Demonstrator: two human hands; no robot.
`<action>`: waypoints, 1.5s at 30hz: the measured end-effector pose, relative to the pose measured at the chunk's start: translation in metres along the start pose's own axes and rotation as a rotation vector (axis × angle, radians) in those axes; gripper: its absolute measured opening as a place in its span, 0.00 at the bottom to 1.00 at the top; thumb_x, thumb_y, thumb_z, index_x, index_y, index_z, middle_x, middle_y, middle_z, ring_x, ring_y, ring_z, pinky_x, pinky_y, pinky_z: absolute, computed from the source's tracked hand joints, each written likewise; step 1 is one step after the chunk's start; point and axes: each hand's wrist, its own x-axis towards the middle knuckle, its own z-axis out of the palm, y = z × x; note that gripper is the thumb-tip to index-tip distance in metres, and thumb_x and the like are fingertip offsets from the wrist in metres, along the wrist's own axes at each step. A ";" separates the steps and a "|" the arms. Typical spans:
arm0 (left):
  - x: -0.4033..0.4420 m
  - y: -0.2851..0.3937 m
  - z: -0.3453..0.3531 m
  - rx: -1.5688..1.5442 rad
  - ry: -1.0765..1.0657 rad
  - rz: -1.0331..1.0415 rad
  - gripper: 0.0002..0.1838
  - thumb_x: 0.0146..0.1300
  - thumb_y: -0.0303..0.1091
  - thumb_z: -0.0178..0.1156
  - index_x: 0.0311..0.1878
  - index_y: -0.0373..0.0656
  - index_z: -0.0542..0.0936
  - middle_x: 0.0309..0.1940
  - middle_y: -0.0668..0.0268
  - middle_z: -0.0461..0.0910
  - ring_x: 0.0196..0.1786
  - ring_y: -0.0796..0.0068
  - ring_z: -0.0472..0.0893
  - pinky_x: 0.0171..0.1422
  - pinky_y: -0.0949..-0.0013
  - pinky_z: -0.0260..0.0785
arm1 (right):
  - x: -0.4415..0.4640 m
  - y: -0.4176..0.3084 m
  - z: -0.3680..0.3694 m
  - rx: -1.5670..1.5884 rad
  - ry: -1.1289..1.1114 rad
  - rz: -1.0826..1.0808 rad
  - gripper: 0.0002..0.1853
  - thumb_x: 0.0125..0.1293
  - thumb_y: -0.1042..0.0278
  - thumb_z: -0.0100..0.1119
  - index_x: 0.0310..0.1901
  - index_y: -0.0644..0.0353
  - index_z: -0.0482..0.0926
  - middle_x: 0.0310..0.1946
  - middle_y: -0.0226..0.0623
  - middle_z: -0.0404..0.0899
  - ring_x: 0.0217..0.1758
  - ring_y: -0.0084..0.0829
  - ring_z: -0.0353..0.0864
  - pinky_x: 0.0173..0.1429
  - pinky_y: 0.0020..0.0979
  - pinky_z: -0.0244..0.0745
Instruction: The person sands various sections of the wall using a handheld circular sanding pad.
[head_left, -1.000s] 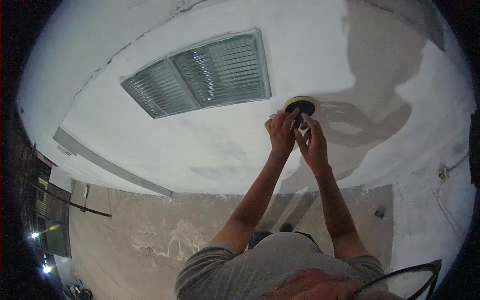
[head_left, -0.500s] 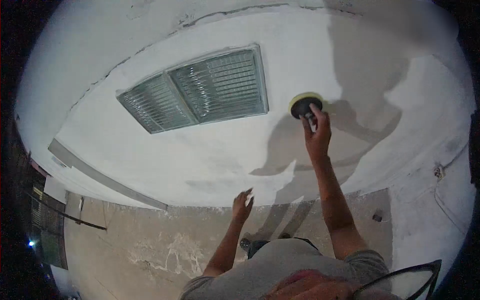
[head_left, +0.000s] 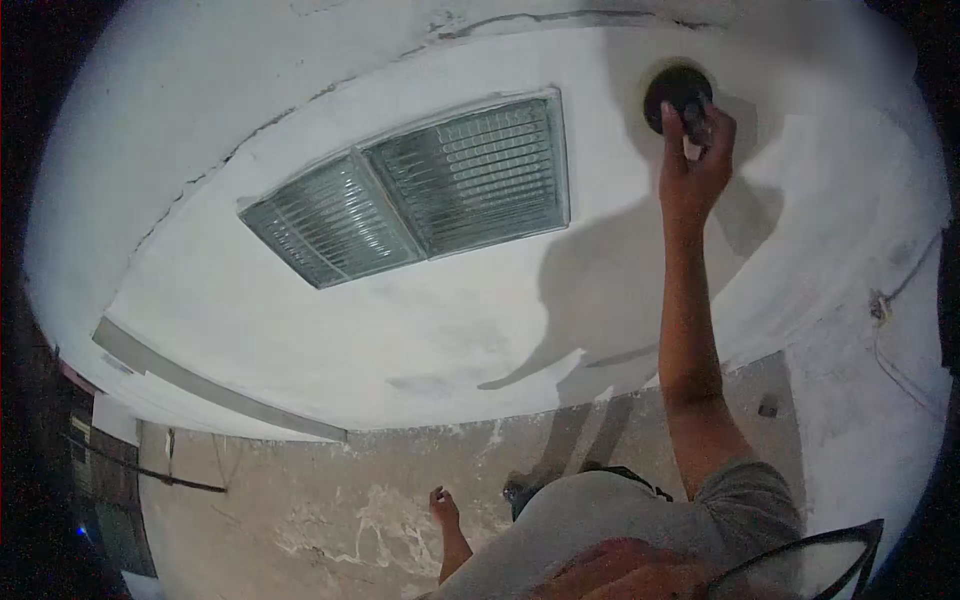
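Observation:
High on the white wall [head_left: 420, 330], to the right of the glass-block window [head_left: 480, 165], my right hand [head_left: 700, 165] grips a round sanding pad [head_left: 672, 88]. The pad has a black back and a pale yellowish rim, and its face is turned to the wall and hidden. My thumb and fingers close around the middle of its back. My left hand [head_left: 444, 506] hangs low at my left side, in front of the floor. Its fingers are loosely bent and a little apart, with nothing visible in them.
A long crack [head_left: 330, 90] runs across the upper wall. A grey strip [head_left: 210, 385] lies along the wall's lower left. The floor [head_left: 330, 520] is stained with white. Cables [head_left: 882, 305] hang at the right, and a small dark object [head_left: 768, 406] sits on the floor.
My right hand has moved the sanding pad up and to the right along the wall. My left hand has dropped away from the wall toward my side. The view has shifted slightly.

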 end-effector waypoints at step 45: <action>0.151 -0.111 -0.050 -0.144 -0.383 0.040 0.11 0.64 0.33 0.63 0.46 0.40 0.84 0.38 0.59 0.84 0.42 0.65 0.83 0.46 0.62 0.76 | -0.089 -0.044 0.018 -0.196 -0.055 0.074 0.19 0.69 0.58 0.66 0.45 0.61 0.67 0.29 0.34 0.75 0.28 0.22 0.72 0.32 0.27 0.72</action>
